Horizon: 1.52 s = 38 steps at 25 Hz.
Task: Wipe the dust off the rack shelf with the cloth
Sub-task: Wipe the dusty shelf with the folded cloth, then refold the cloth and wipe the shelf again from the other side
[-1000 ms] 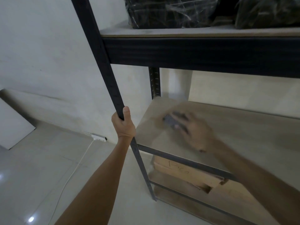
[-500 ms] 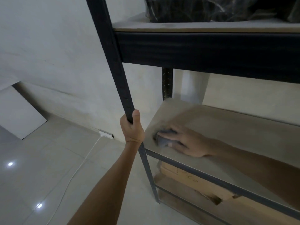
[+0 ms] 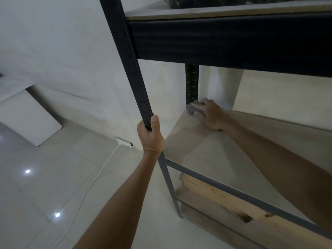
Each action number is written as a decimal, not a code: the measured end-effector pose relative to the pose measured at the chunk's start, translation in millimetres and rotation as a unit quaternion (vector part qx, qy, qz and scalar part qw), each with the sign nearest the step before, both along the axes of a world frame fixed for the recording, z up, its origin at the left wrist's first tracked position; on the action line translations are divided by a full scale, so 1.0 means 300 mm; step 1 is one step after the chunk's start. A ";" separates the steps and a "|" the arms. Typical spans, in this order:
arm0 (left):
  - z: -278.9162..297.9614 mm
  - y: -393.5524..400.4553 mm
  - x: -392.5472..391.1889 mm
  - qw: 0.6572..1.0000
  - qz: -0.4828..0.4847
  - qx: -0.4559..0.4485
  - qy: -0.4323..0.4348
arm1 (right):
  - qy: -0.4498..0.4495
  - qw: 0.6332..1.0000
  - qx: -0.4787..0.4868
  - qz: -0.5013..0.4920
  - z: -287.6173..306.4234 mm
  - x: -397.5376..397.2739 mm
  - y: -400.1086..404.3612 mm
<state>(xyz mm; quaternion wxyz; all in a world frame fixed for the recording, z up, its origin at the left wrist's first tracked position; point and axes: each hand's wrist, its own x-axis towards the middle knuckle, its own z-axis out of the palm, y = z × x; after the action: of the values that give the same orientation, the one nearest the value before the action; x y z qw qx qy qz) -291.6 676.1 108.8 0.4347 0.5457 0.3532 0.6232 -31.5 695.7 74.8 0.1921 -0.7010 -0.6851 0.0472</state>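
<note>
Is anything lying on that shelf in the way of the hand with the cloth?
Nothing visible. The right hand presses the grey cloth into the shelf's back left corner, beside the rear post. The visible board is bare; the left hand only grips the front post.

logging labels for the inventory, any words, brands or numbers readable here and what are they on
Cardboard box under the wiped shelf: dark handwritten marks on its side, too faint and partly hidden by the shelf rail to read.
Dark wrapped items on the top shelf: no text shows.
Cloth, rack post, wall power strip: no text shows.
</note>
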 end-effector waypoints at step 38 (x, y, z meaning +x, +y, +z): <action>0.234 -0.641 0.096 0.879 -0.248 -0.138 0.383 | 0.646 0.721 0.140 -0.207 0.220 -0.279 -1.244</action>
<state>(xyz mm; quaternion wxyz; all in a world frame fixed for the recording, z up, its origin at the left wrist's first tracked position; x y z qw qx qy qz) -262.8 483.9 179.1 0.4767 0.7461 0.4278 0.1817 -115.0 322.6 140.9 0.6890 -0.5901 -0.2316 0.3512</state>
